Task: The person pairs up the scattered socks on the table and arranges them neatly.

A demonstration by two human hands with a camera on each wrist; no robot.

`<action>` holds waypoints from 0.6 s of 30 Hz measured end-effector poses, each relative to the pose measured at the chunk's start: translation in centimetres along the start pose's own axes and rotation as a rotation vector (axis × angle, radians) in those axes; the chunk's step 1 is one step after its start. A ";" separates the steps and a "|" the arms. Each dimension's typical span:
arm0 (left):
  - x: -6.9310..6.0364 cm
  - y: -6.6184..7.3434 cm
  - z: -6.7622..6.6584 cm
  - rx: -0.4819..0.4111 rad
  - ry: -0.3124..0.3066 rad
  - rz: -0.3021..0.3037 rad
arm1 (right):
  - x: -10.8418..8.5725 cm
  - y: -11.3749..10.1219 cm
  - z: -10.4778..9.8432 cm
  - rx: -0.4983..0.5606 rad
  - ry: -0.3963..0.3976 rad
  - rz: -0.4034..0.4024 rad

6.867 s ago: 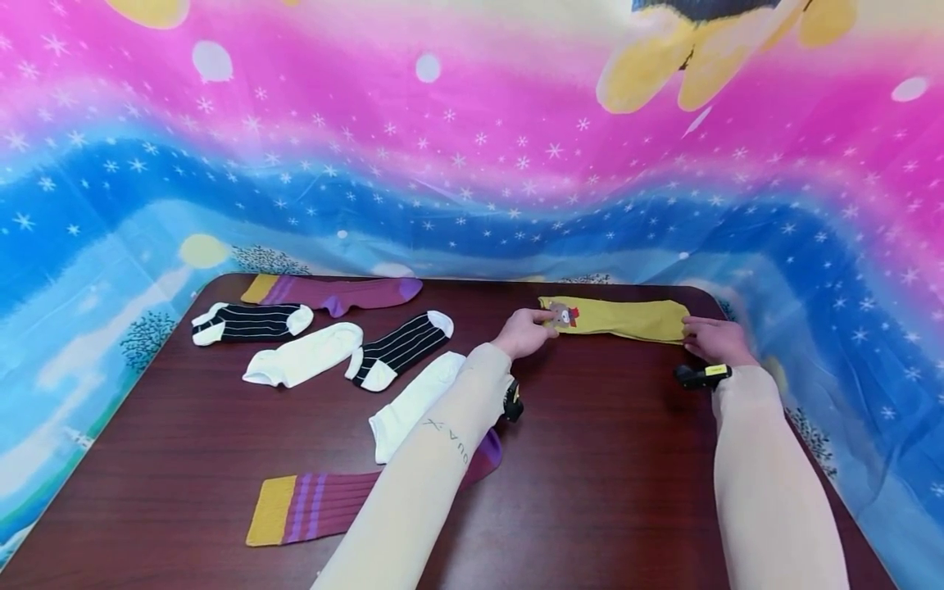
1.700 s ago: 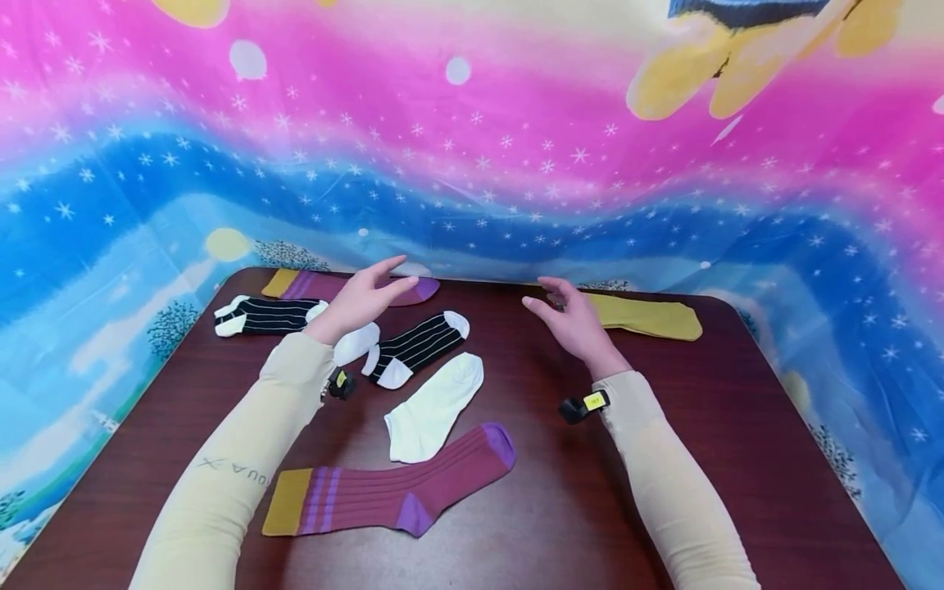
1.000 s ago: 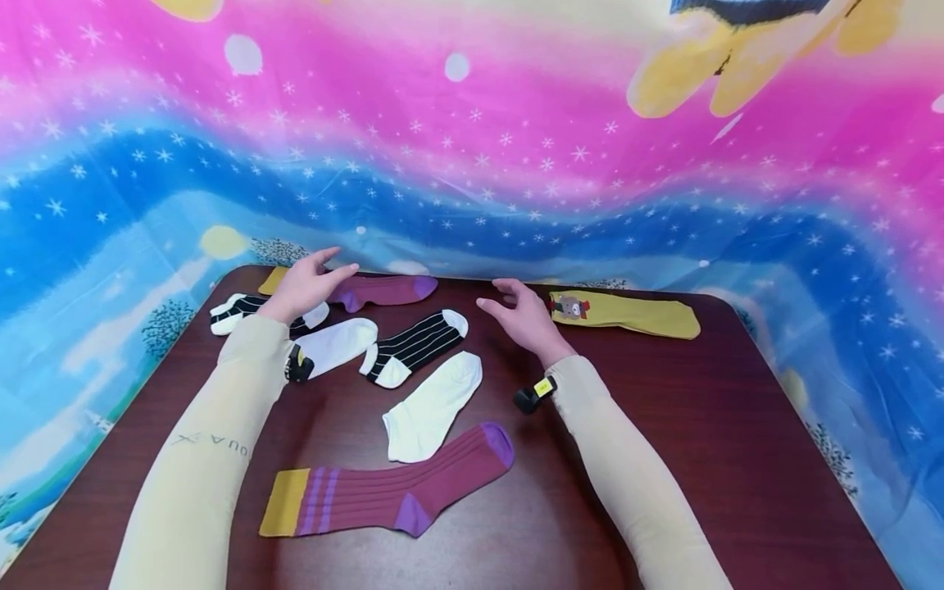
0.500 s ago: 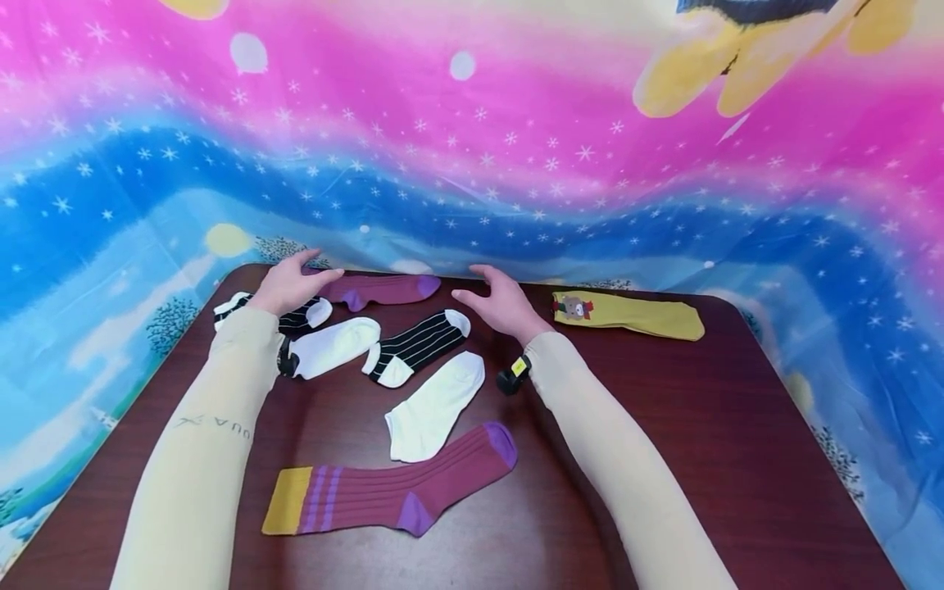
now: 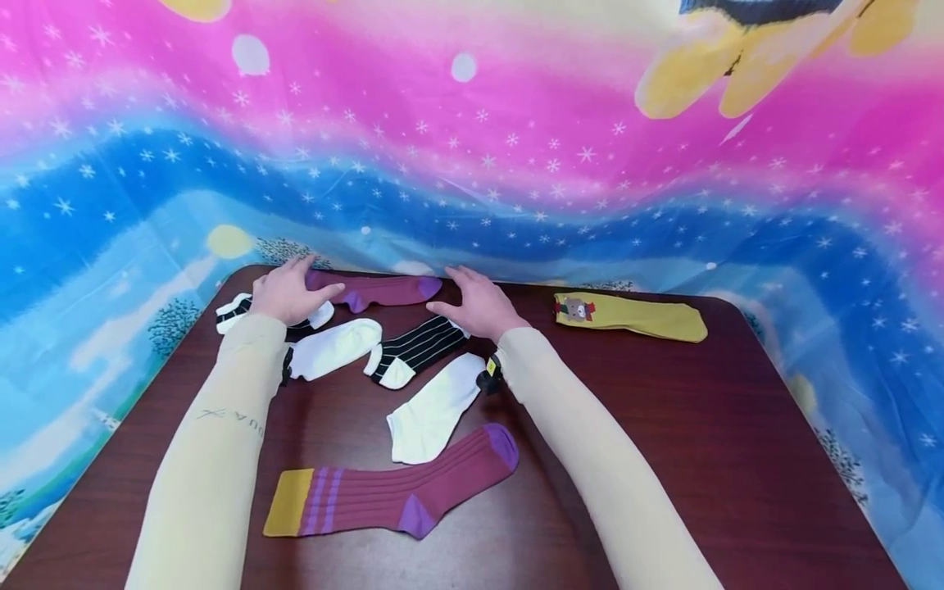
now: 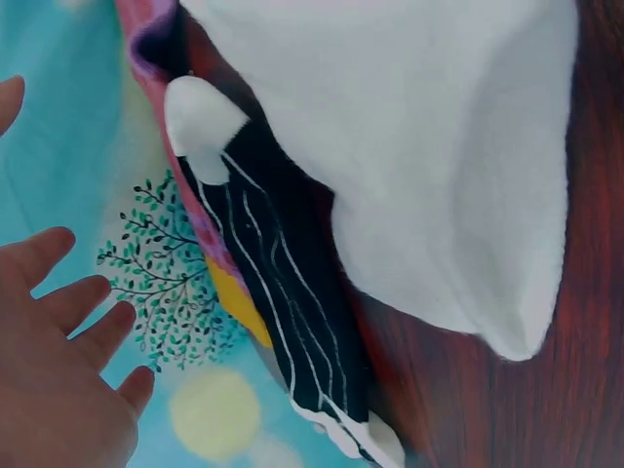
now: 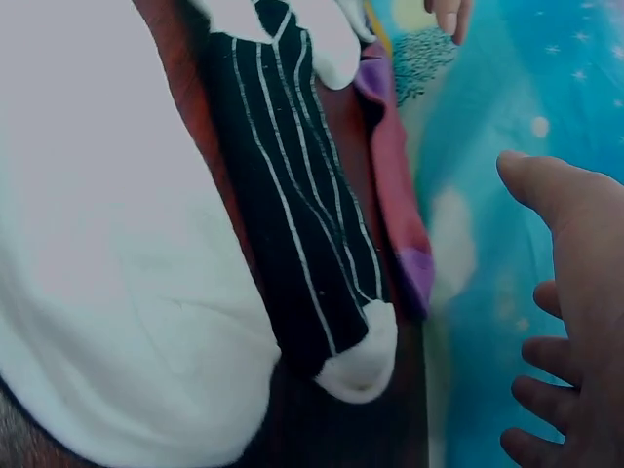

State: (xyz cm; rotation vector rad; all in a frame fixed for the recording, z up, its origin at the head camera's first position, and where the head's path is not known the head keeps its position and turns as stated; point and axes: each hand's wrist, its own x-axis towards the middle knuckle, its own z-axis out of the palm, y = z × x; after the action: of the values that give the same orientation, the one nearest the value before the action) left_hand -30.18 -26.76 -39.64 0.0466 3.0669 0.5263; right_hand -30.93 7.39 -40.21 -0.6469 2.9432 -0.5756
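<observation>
My left hand [image 5: 289, 292] hovers, fingers spread, over the cuff end of the far maroon sock [image 5: 387, 290] and partly hides a black striped sock [image 6: 283, 263]. Near that maroon sock's purple toe is my right hand [image 5: 483, 305], also spread and holding nothing. It covers the toe of a second black striped sock [image 5: 416, 348] in the head view. Two white ankle socks lie close by, one at the left [image 5: 335, 348] and one nearer the middle [image 5: 437, 410]. At the front lies another maroon sock [image 5: 383, 492] with a mustard cuff.
A mustard sock [image 5: 634, 317] with a bear face lies at the back right of the dark wooden table [image 5: 664, 442]. Behind the table's far edge hangs a colourful printed cloth [image 5: 472, 164], which also runs along both sides.
My right hand has left the mustard sock and moved leftward to the far maroon sock's toe. My left hand has gone left to that sock's cuff end. The socks lie much as before.
</observation>
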 end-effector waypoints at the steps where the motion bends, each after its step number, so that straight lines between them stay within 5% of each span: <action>1: 0.1 -0.1 0.1 0.005 -0.001 -0.005 | 0.2 -0.1 0.1 -0.012 -0.007 0.005; 18: 1.0 -2.3 3.6 -0.017 -0.036 -0.149 | 2.0 -1.0 4.3 -0.219 -0.071 0.093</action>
State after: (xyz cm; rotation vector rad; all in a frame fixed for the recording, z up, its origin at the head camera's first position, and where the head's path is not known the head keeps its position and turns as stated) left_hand -31.07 -27.73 -43.83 -0.1697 2.9985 0.5368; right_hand -31.72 4.21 -43.77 -0.5317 2.9744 -0.2196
